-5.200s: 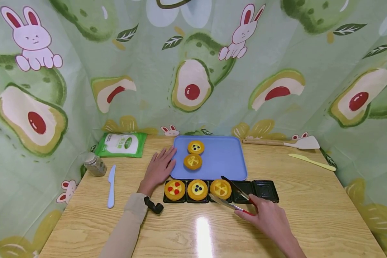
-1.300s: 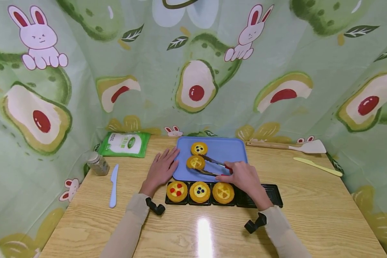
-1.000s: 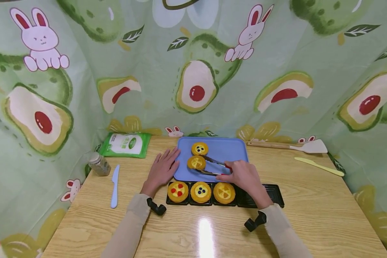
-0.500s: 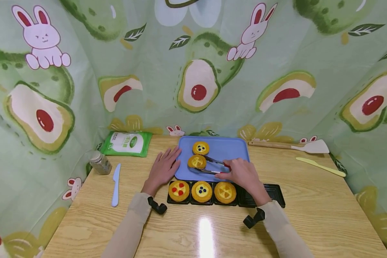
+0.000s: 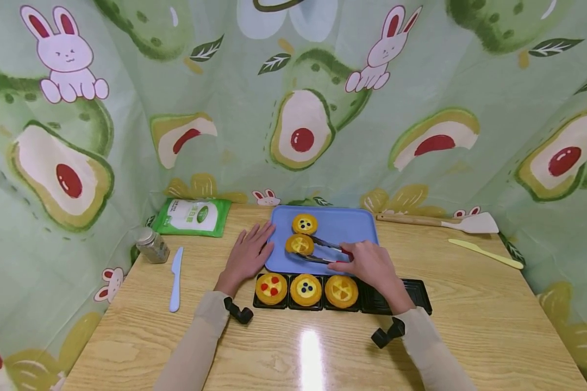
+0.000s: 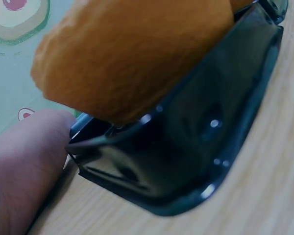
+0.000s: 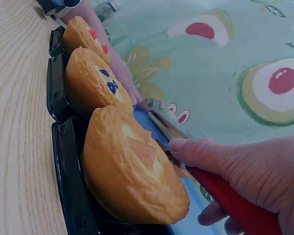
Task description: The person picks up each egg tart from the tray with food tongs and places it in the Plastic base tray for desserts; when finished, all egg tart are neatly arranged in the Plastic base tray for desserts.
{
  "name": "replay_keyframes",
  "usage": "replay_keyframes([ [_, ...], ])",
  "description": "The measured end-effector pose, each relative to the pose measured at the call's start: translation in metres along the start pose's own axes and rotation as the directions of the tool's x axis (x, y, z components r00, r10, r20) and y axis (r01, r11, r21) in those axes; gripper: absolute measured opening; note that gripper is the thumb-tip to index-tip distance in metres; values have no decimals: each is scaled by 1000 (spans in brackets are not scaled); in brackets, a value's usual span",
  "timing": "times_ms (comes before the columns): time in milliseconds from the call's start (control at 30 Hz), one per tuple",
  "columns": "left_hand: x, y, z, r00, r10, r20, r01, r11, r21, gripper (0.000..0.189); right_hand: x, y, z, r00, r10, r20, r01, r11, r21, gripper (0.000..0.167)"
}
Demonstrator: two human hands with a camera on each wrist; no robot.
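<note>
Five seconds or so ago the tongs [image 5: 315, 259] were around the peach-topped tart [image 5: 341, 291] in the lower middle of the head view; now their tips lie on either side of the nearer tart [image 5: 299, 244] on the blue tray [image 5: 349, 224], at the frame's centre. I take it that the boxed tart is finished with and this one is being picked up, though whether it is pinched or lifted cannot be told. The right hand [image 5: 369, 265] grips the tongs; the left hand [image 5: 248, 254], well apart from it, lies flat, fingers spread, by the tray's left edge. The right wrist view shows the thumb pressed along the red handle, but the boxed tart in its foreground mostly hides the tips. The left wrist view, filled by a boxed tart's side and a glossy box wall [image 6: 186, 147], shows no tongs.
</note>
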State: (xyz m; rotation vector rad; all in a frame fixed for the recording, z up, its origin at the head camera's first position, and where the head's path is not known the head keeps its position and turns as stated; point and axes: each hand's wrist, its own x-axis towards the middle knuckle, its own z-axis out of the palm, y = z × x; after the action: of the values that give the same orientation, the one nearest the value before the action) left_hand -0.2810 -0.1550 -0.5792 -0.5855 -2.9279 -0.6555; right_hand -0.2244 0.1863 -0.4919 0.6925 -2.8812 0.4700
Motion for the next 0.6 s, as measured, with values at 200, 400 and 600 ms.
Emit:
replay_keyframes([
  [200,0,1,-1,1000,-3,10,3,1000,5,58,-4,0,-7,999,-8,-38,6,999,-34,58],
  [400,1,0,0,1000,-12,18,11,1000,9,59,-11,-3,-19,997,-28,-73,23,997,-70,57],
  [600,0,1,0,1000,-8,16,8,1000,12,59,-22,-5,-30,993,-42,-113,32,996,-85,52],
])
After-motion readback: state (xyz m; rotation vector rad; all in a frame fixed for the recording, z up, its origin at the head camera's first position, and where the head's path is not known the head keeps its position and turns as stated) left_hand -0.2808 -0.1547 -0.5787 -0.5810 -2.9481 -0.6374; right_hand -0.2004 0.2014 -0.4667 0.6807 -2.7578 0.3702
